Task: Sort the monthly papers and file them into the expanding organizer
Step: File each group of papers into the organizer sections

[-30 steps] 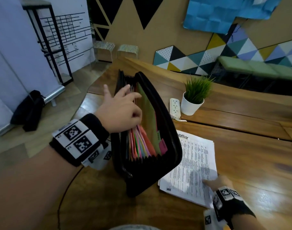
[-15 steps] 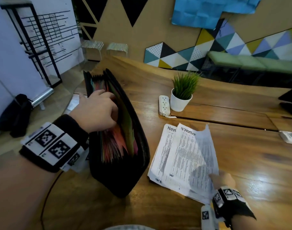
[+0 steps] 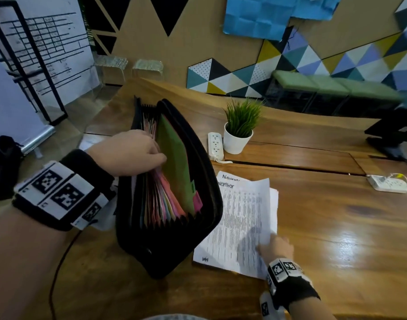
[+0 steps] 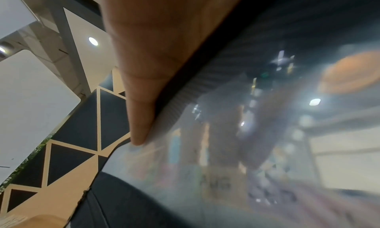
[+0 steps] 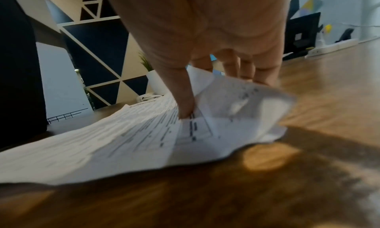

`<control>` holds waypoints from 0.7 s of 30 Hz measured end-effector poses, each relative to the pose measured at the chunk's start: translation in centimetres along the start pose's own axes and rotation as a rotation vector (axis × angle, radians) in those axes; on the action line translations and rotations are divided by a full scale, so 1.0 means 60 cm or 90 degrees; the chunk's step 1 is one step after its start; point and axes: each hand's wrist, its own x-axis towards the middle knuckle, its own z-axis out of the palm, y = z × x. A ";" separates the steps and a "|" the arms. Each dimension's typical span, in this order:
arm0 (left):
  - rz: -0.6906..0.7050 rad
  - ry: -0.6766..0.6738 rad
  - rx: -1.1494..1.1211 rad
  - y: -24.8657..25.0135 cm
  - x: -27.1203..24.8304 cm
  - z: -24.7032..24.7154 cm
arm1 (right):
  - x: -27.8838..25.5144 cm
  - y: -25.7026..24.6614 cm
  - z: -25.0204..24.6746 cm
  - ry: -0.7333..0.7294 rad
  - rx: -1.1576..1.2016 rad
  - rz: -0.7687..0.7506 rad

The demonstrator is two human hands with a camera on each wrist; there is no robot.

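A black expanding organizer (image 3: 170,250) stands open on the wooden table (image 3: 336,227), its coloured dividers (image 3: 165,204) fanned out behind a green one (image 3: 174,162). My left hand (image 3: 133,153) reaches in from the left, its fingers curled over the dividers and holding a pocket apart. In the left wrist view, a finger (image 4: 148,69) lies along the organizer's black edge (image 4: 246,36). A stack of printed papers (image 3: 239,218) lies right of the organizer. My right hand (image 3: 275,247) pinches the near corner of the top sheet (image 5: 123,142), thumb (image 5: 185,101) on top and fingers beneath.
A small potted plant (image 3: 240,125) and a white power strip (image 3: 215,144) sit behind the papers. Another power strip (image 3: 387,184) and a black stand (image 3: 394,135) are at the far right. A cable (image 3: 57,269) runs along the near left table edge.
My right hand has peeled the top sheet off the flat stack; it now sits skewed over the sheets below. The left hand stays among the dividers, with its fingers curled further in.
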 end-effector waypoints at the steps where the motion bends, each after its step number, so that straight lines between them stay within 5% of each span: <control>1: 0.002 0.018 -0.012 0.000 -0.001 0.002 | -0.003 -0.004 -0.001 0.005 -0.001 -0.001; 11: 0.046 0.143 -0.099 -0.020 -0.024 0.021 | -0.013 -0.018 -0.020 0.001 -0.009 0.113; 21: 0.045 0.161 -0.092 -0.034 -0.019 0.033 | -0.042 -0.042 0.015 0.148 -0.124 -0.090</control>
